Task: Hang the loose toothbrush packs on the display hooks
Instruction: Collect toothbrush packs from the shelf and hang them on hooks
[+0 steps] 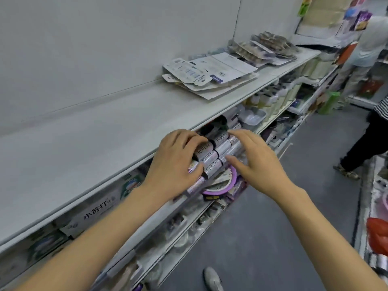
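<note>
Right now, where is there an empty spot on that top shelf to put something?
The top shelf is bare on its left and middle stretch, between the back wall and front edge, up to the loose packs. Farther right it is crowded with more packs. Below, both hands are on the packed rolls.

Head view looks down, close over shelf [105, 131].

Left hand [176, 162] covers left ends of grey printed rolls [218, 153]; its grip unclear. Purple-rimmed round item [222, 183] partly hidden beneath rolls. Lower-shelf goods [184, 225] blurred. Red bag [378, 236] cut by right edge.
</note>
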